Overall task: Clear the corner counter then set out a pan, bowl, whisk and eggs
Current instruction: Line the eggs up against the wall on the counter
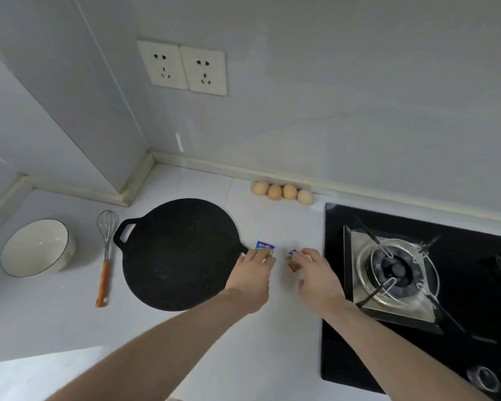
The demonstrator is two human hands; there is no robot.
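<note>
Left hand (253,267) and right hand (315,270) each pinch a small blue packet (265,246) mid-counter, likely placing extras, since black flat pan (180,253), white bowl (36,247), orange-handled whisk (106,250) and four brown eggs (282,192) by the back edge are out.

- Walls (344,105): pale grey-white glossy panels, meeting in an inner corner at upper left; a boxed-out section (70,117) juts forward left of that corner.
- Sockets (182,67): two cream double outlets side by side on the back wall, nothing plugged in.
- Backsplash strip (272,170): low cream ledge along the wall base, following the corner; discoloured at the joints.
- Countertop (272,342): white, smooth, one faint seam running back toward the wall.
- Gas hob (388,273): black glass, set into the counter at right; one burner with metal pan support, a knob at the near edge.
- Light: soft, even, weak shadows.
</note>
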